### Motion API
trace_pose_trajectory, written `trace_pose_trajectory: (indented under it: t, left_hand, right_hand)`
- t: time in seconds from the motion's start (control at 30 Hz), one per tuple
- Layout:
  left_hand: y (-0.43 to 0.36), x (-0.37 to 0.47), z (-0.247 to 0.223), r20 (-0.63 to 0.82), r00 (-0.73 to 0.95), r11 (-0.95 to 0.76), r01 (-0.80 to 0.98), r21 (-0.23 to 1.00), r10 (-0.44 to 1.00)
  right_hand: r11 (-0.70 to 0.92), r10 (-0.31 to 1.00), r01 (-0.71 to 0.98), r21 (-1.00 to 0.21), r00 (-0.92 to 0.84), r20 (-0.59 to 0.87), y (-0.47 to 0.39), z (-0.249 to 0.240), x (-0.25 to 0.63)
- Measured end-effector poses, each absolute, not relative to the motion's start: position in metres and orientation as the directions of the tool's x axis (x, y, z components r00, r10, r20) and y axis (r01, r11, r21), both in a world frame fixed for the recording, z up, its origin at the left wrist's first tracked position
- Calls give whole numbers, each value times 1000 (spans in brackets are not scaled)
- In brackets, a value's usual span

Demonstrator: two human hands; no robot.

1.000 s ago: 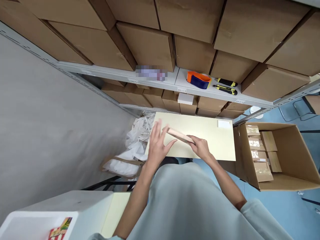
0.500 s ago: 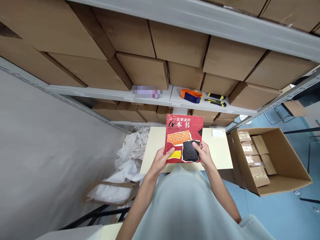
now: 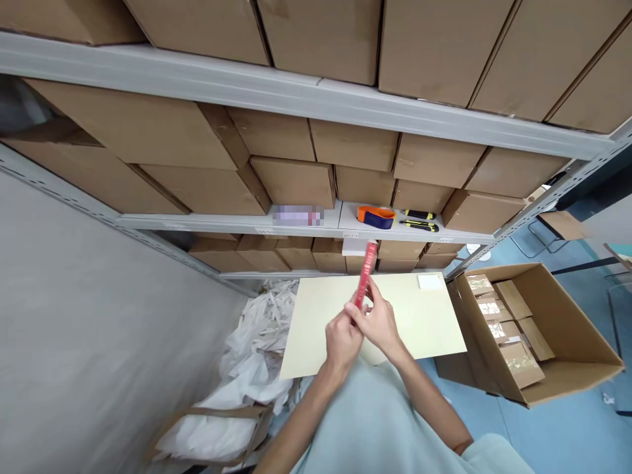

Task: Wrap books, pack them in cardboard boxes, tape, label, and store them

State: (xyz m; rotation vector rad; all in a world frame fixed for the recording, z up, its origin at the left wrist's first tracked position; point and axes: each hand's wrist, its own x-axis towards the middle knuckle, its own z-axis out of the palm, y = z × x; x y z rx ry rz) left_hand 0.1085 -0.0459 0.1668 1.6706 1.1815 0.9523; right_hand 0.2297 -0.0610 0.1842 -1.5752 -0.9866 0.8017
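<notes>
A red book (image 3: 366, 271) is held upright above the pale yellow tabletop (image 3: 313, 329), its narrow spine facing me. My left hand (image 3: 342, 339) is closed round the lower end of the book. My right hand (image 3: 379, 321) grips the same end from the right, its thumb reaching over beside my left hand. The two hands touch. The book's covers are turned edge-on, so their print is hidden.
Cardboard boxes fill the shelves (image 3: 306, 230) ahead. An orange and blue tape-like roll (image 3: 376, 216) and cutters (image 3: 419, 225) lie on one shelf. An open carton (image 3: 573, 329) with small packages stands right; white wrapping (image 3: 257, 336) is heaped left.
The book has turned from front cover facing me to spine facing me. Both hands have come together at its lower end. The view has tilted up, showing more shelf.
</notes>
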Motion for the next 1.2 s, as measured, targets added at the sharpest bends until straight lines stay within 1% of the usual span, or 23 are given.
trace_pose_trajectory:
  t: [0.07,0.1,0.13,0.17,0.2,0.27,0.3,0.33,0.37,0.4,0.43,0.5,0.63,0.7,0.77,0.87,0.93,1.0,1.07,1.13,1.2]
  left_hand:
    - [-52,108,169,227,381,-360,325,874,896]
    - [-50,105,172,261,437,-416,309,855,861]
    - [-45,101,175,276,467,-443,295,847,840]
    - [-37,96,180,279,458,-440,292,849,844]
    - [-26,90,185,272,409,-409,297,863,871]
    - [-3,78,196,203,244,-266,258,929,948]
    - [8,73,201,125,199,-162,185,969,972]
    - [16,69,205,26,216,-45,83,995,976]
    - [22,67,209,-67,287,76,-23,997,956]
    - [25,66,213,-129,376,183,-111,977,917]
    - [25,66,216,-158,446,258,-171,951,881]
    - [21,70,221,-157,483,299,-233,925,862]
    - [11,79,229,-113,420,236,-254,938,901]
    - [11,81,233,-103,395,214,-249,945,913]
    - [14,84,237,-76,359,168,-232,958,930]
    - [16,90,243,28,254,13,-161,987,967]
    - [14,97,245,94,181,-77,-94,993,979]
    - [7,107,245,129,154,-125,-39,991,980]
    - [-2,116,242,180,197,-188,21,982,964]
    - [-6,121,240,257,302,-294,83,952,918]
    - [-3,119,241,280,428,-340,69,938,860]
  right_hand:
    - [-70,859,128,-989,512,5,-56,194,229]
    - [-33,841,78,-996,541,14,-54,199,234]
    - [14,834,29,-999,551,28,-52,204,240]
    - [58,840,-12,-998,541,43,-51,208,247]
    - [87,856,-50,-995,514,50,-51,214,255]
    - [96,904,-145,-985,426,26,-54,224,269]
    - [82,927,-200,-976,374,1,-56,229,273]
    - [64,945,-246,-967,326,-21,-59,234,277]
    - [49,957,-274,-960,287,-33,-62,238,279]
    - [43,965,-282,-959,262,-33,-63,241,280]
    - [44,968,-273,-961,249,-26,-64,244,280]
    - [53,969,-244,-968,247,-9,-63,246,281]
    - [57,965,-233,-971,264,-7,-51,239,287]
    - [59,959,-193,-979,283,1,-43,232,292]
    - [79,929,-113,-991,370,32,-35,223,295]
    - [141,844,16,-990,521,128,-28,215,288]
    - [167,853,27,-985,497,159,-27,214,274]
    - [186,895,10,-983,410,174,-27,218,258]
    - [203,910,30,-979,363,200,-27,226,248]
    - [209,893,54,-976,396,213,-24,237,247]
    - [206,870,19,-978,453,192,-19,249,256]
